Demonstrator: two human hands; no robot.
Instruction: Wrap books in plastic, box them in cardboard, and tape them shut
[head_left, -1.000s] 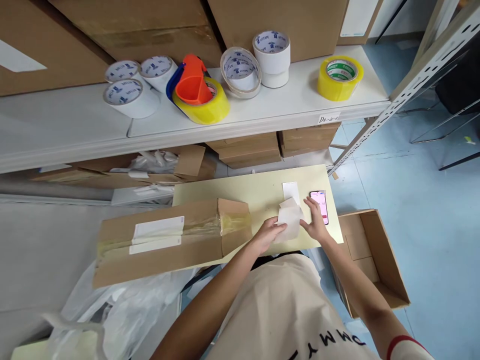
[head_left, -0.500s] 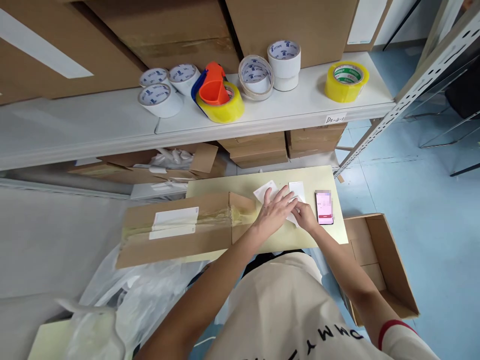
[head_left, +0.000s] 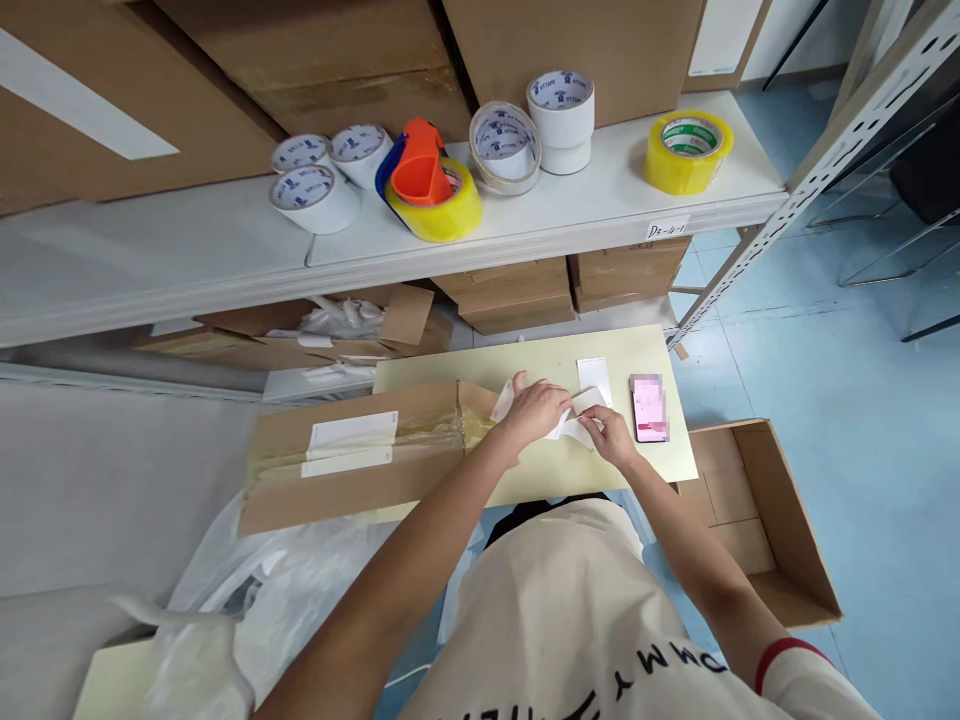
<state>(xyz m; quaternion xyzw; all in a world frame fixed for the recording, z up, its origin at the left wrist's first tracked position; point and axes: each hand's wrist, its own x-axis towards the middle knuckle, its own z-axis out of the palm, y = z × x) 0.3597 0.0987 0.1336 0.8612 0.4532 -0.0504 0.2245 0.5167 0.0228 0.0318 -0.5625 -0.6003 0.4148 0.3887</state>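
My left hand (head_left: 538,410) is over the pale yellow board (head_left: 540,480), fingers bent and closed on a white label whose edges show around it. Close by on the right, my right hand (head_left: 609,436) pinches the edge of a small white label (head_left: 587,402) between thumb and fingertips. Below, another white piece (head_left: 577,433) lies between the hands. A flat white card (head_left: 593,377) rests on the board just beyond them. To the right of my right hand lies a phone (head_left: 649,408) with a lit pink screen. The fingers partly hide the labels.
A taped cardboard box (head_left: 352,455) with white labels covers the board's left part. An open carton (head_left: 780,520) stands on the floor at right. The shelf (head_left: 525,225) ahead carries white tape rolls (head_left: 562,120), a yellow roll (head_left: 688,152) and an orange tape dispenser (head_left: 421,165).
My left hand has drawn slightly left and its spread fingers have curled in. My right hand has stayed near its place, still pinching. More of the white label between them shows.
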